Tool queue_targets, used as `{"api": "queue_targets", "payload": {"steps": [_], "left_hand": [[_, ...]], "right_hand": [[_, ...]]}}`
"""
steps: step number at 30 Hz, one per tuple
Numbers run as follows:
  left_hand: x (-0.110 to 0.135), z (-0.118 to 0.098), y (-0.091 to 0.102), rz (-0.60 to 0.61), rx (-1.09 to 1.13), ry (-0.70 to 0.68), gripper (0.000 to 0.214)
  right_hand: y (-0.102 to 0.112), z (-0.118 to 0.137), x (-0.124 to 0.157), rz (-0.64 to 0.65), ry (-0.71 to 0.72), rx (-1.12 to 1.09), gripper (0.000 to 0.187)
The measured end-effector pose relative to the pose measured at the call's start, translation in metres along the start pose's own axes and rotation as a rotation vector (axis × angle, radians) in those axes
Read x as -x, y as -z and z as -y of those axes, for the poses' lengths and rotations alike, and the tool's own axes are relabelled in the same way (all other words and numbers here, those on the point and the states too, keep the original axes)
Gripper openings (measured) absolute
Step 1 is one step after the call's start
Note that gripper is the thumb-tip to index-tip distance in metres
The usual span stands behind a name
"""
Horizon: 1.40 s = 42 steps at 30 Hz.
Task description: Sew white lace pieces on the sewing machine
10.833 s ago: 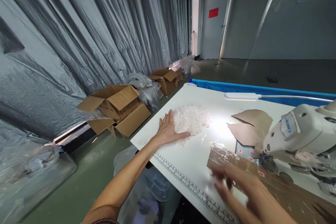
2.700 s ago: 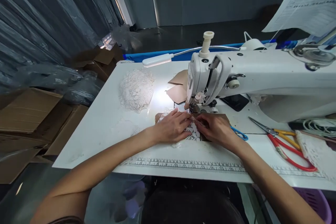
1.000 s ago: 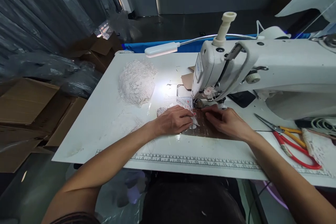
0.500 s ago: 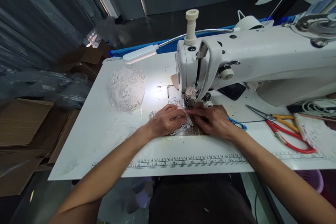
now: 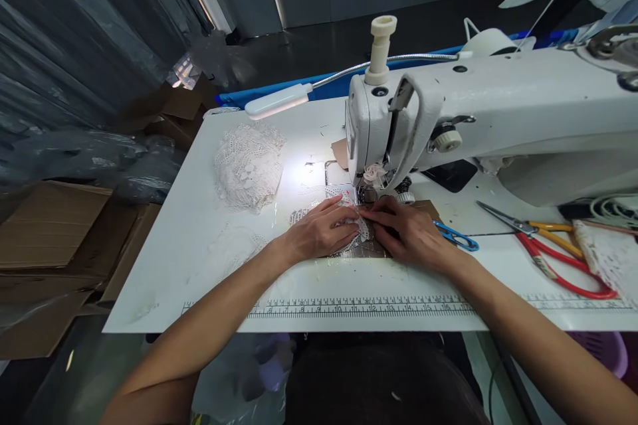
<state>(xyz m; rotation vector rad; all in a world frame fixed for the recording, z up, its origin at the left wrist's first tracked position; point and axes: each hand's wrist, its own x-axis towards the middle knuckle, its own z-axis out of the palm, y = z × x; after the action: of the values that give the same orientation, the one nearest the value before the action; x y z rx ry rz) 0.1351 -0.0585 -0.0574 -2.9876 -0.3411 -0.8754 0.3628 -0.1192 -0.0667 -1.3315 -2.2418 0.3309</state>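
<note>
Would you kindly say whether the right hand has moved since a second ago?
Yes: against the sewing machine, the right hand has shifted left, toward the left hand.

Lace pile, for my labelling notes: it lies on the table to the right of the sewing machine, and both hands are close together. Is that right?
No: the head view shows the lace pile left of the sewing machine, not right. It is on the table, and the left hand and right hand are close together.
</note>
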Motion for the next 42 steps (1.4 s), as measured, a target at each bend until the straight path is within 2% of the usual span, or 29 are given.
{"api": "queue_targets", "payload": {"steps": [4, 9, 23, 30, 36, 39, 42], "left_hand": [[0.001, 0.000, -0.001, -0.037, 0.011, -0.019, 0.002], [0.001, 0.002, -0.004, -0.072, 0.050, -0.030, 0.006], [0.000, 0.002, -0.004, -0.083, 0.127, 0.024, 0.006], [0.000, 0.002, -0.005, -0.078, 0.129, 0.020, 0.008], [0.002, 0.002, -0.006, -0.049, 0.122, 0.045, 0.008], [0.002, 0.003, -0.006, -0.057, 0.117, 0.027, 0.007], [0.002, 0.003, -0.006, -0.049, 0.103, 0.018, 0.007]], "right_hand": [[0.004, -0.001, -0.001, -0.005, -0.063, -0.116, 0.039], [0.006, 0.001, -0.002, -0.021, -0.065, -0.139, 0.038], [0.001, -0.001, -0.001, 0.001, -0.005, -0.044, 0.042], [0.003, 0.002, -0.003, 0.022, 0.076, 0.063, 0.039], [0.012, 0.000, 0.001, -0.032, -0.048, -0.138, 0.042], [0.014, -0.002, 0.003, -0.037, -0.008, -0.181, 0.045], [0.012, -0.003, 0.005, 0.025, 0.066, -0.139, 0.043]]}}
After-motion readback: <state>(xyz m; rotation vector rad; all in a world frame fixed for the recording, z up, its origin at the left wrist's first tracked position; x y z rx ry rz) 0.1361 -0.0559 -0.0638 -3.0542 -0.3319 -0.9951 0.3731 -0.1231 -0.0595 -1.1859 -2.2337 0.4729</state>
